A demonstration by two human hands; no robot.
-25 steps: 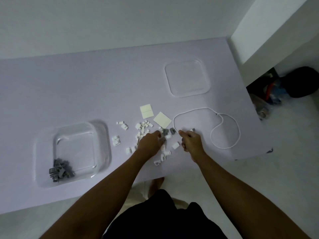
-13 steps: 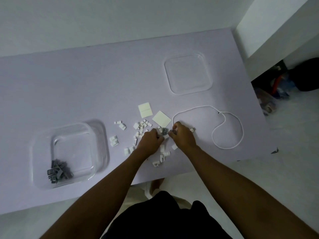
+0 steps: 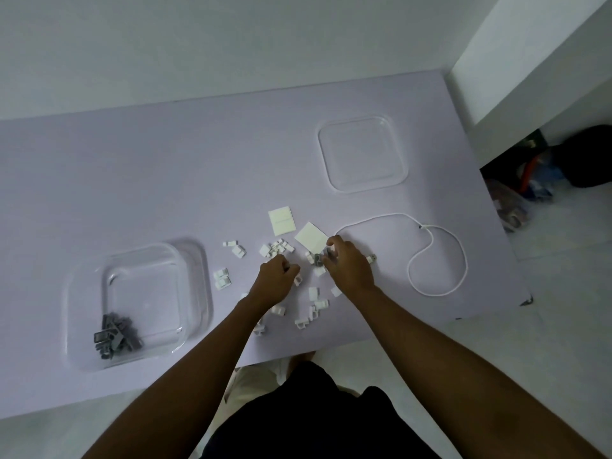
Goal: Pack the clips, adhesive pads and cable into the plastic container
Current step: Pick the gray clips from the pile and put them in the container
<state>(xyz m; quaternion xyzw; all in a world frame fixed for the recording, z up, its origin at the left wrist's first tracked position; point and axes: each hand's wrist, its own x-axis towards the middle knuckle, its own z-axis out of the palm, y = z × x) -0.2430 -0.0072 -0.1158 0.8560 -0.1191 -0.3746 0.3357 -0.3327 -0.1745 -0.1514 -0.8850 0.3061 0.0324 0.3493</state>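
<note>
The grey clips [image 3: 318, 259], right of the plastic container [image 3: 145, 283], are pinched by the right hand [image 3: 347, 265]; the left hand [image 3: 276, 281] is curled, its contents cannot be told; clips are judged light, rigid, best pinched by the sides; two adhesive pads [image 3: 281, 222], one cable [image 3: 437, 256] and roughly twenty white clips [image 3: 278, 248] are counted.
</note>
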